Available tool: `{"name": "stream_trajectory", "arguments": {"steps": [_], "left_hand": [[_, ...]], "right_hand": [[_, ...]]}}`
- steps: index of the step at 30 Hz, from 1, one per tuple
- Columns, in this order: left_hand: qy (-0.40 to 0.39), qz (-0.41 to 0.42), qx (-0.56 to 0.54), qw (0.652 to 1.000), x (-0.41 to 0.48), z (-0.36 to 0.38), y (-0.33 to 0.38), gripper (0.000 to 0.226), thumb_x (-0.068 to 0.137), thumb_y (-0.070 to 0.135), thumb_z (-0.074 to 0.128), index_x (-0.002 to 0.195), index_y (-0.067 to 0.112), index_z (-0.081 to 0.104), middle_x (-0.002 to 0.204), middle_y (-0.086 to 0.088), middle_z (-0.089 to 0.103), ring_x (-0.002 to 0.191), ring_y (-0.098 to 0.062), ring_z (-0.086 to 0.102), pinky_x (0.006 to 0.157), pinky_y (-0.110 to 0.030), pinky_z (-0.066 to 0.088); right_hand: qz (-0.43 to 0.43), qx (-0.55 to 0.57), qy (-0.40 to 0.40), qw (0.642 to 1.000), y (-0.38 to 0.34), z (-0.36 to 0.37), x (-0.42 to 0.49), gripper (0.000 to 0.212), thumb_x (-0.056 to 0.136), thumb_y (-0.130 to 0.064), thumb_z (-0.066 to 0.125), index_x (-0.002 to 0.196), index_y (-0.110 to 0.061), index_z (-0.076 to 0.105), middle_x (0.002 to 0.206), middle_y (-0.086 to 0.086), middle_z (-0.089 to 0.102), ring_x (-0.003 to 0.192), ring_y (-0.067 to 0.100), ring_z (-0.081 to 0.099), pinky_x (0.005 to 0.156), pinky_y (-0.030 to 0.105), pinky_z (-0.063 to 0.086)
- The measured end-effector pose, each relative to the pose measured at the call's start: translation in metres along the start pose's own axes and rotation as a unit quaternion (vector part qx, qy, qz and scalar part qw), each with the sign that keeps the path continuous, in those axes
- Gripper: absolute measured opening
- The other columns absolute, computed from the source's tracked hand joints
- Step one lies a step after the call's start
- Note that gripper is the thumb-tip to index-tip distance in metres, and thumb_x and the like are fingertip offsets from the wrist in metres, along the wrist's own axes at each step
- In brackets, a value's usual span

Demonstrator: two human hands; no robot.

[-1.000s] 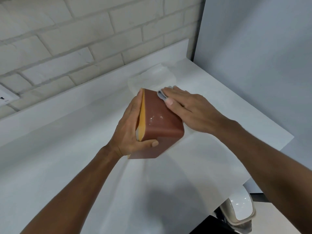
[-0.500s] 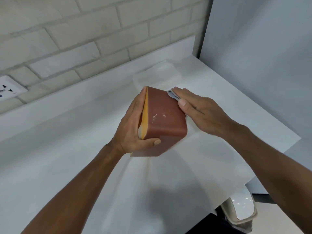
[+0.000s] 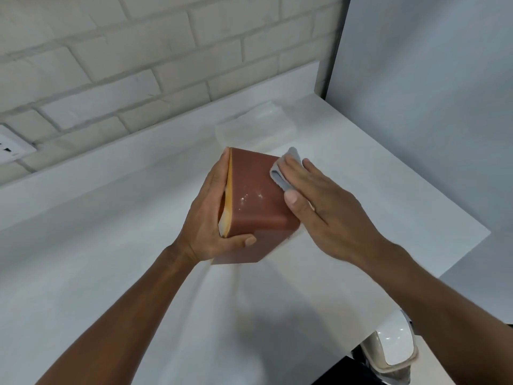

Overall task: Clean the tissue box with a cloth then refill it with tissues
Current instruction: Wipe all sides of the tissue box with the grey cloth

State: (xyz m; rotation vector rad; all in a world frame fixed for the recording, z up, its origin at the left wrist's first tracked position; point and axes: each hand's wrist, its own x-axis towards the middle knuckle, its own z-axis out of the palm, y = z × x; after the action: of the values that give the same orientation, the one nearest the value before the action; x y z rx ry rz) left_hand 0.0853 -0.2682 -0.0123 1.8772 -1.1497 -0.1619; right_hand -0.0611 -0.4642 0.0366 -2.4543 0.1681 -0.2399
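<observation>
A brown tissue box [image 3: 258,195] with a yellow-edged face stands tilted on the white counter [image 3: 111,259]. My left hand [image 3: 211,218] grips it from the left, thumb across the near side. My right hand [image 3: 319,201] lies flat on the box's upper right edge and presses a folded grey cloth [image 3: 284,173] against it with straight fingers. Small white specks show on the brown top face. A clear pack of white tissues [image 3: 255,126] lies behind the box near the wall.
A white brick wall runs along the back, with a wall socket [image 3: 11,148] at the far left. A grey partition [image 3: 430,93] closes the right side. The counter ends at the right edge; a white glossy object [image 3: 394,348] sits below it.
My right hand has slid the cloth along the box's right edge toward me, and more of the cloth shows. The left hand keeps its grip on the box.
</observation>
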Motion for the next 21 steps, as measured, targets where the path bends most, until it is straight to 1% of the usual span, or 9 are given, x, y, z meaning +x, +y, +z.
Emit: {"name": "stream_trajectory", "arguments": {"steps": [2, 5, 6, 8, 10, 11, 15, 19, 21], "left_hand": [[0.005, -0.003, -0.002, 1.0, -0.001, -0.002, -0.001, 0.136, 0.072, 0.088, 0.062, 0.166, 0.008, 0.004, 0.17, -0.007, 0.029, 0.156, -0.026, 0.032, 0.122, -0.055, 0.034], [0.004, -0.007, -0.009, 1.0, -0.001, -0.001, 0.002, 0.133, 0.072, 0.089, 0.061, 0.165, 0.014, 0.004, 0.17, -0.006, 0.029, 0.155, -0.023, 0.033, 0.123, -0.045, 0.034], [0.001, -0.005, -0.007, 1.0, 0.0, 0.0, 0.003, 0.132, 0.072, 0.09, 0.06, 0.165, 0.015, 0.004, 0.17, -0.006, 0.028, 0.155, -0.022, 0.033, 0.124, -0.041, 0.033], [-0.004, 0.002, -0.001, 1.0, 0.002, 0.001, 0.004, 0.131, 0.072, 0.089, 0.06, 0.164, 0.015, 0.003, 0.17, -0.006, 0.027, 0.156, -0.021, 0.032, 0.124, -0.038, 0.032], [-0.003, 0.003, -0.003, 1.0, 0.002, 0.002, 0.003, 0.13, 0.073, 0.088, 0.061, 0.164, 0.015, 0.004, 0.17, -0.006, 0.028, 0.156, -0.022, 0.032, 0.124, -0.039, 0.032], [-0.003, 0.003, -0.005, 1.0, 0.001, 0.001, 0.003, 0.13, 0.073, 0.088, 0.06, 0.164, 0.015, 0.004, 0.17, -0.006, 0.028, 0.156, -0.023, 0.032, 0.124, -0.039, 0.032], [-0.002, 0.01, -0.005, 1.0, 0.001, -0.001, 0.004, 0.126, 0.074, 0.089, 0.058, 0.163, 0.02, 0.004, 0.169, -0.002, 0.028, 0.155, -0.019, 0.034, 0.122, -0.029, 0.032], [-0.016, 0.009, -0.001, 1.0, 0.005, 0.002, 0.007, 0.129, 0.073, 0.089, 0.06, 0.164, 0.016, 0.004, 0.169, -0.005, 0.029, 0.154, -0.022, 0.034, 0.122, -0.034, 0.033], [-0.016, 0.011, 0.002, 1.0, 0.004, 0.001, 0.006, 0.13, 0.073, 0.089, 0.06, 0.164, 0.015, 0.004, 0.169, -0.007, 0.029, 0.155, -0.023, 0.034, 0.123, -0.034, 0.032]], "right_hand": [[-0.017, -0.027, 0.01, 0.999, -0.004, 0.003, -0.025, 0.061, 0.101, -0.062, 0.018, 0.156, -0.037, 0.028, 0.161, -0.026, 0.021, 0.152, 0.0, 0.009, 0.118, 0.039, 0.034], [-0.044, -0.059, -0.001, 0.997, -0.003, 0.002, -0.05, 0.06, 0.103, -0.059, 0.018, 0.156, -0.034, 0.028, 0.161, -0.023, 0.023, 0.152, 0.0, 0.009, 0.114, 0.027, 0.032], [-0.04, -0.065, -0.002, 0.997, -0.002, -0.001, -0.044, 0.06, 0.102, -0.06, 0.016, 0.156, -0.035, 0.027, 0.161, -0.024, 0.023, 0.152, -0.001, 0.008, 0.114, 0.027, 0.032], [-0.021, -0.065, 0.002, 0.998, 0.0, -0.005, -0.024, 0.062, 0.1, -0.062, 0.014, 0.156, -0.038, 0.026, 0.161, -0.027, 0.022, 0.152, -0.001, 0.006, 0.116, 0.031, 0.034], [-0.015, -0.061, 0.003, 0.998, -0.002, -0.006, -0.009, 0.062, 0.1, -0.062, 0.013, 0.156, -0.038, 0.026, 0.162, -0.026, 0.021, 0.152, 0.001, 0.007, 0.117, 0.038, 0.036], [-0.021, -0.066, 0.003, 0.998, -0.004, -0.004, -0.011, 0.062, 0.1, -0.061, 0.014, 0.156, -0.037, 0.027, 0.162, -0.024, 0.022, 0.153, 0.003, 0.009, 0.117, 0.038, 0.036], [-0.067, -0.091, 0.004, 0.994, -0.005, 0.003, -0.049, 0.061, 0.104, -0.059, 0.019, 0.155, -0.029, 0.035, 0.161, -0.018, 0.029, 0.153, 0.005, 0.013, 0.114, 0.029, 0.037], [-0.05, -0.113, 0.029, 0.992, -0.004, -0.003, -0.025, 0.065, 0.102, -0.062, 0.014, 0.154, -0.032, 0.037, 0.159, -0.019, 0.033, 0.153, 0.008, 0.015, 0.107, 0.032, 0.041], [-0.044, -0.106, 0.016, 0.993, -0.006, -0.005, -0.008, 0.065, 0.1, -0.064, 0.014, 0.154, -0.034, 0.035, 0.159, -0.022, 0.031, 0.153, 0.008, 0.013, 0.109, 0.033, 0.039]]}}
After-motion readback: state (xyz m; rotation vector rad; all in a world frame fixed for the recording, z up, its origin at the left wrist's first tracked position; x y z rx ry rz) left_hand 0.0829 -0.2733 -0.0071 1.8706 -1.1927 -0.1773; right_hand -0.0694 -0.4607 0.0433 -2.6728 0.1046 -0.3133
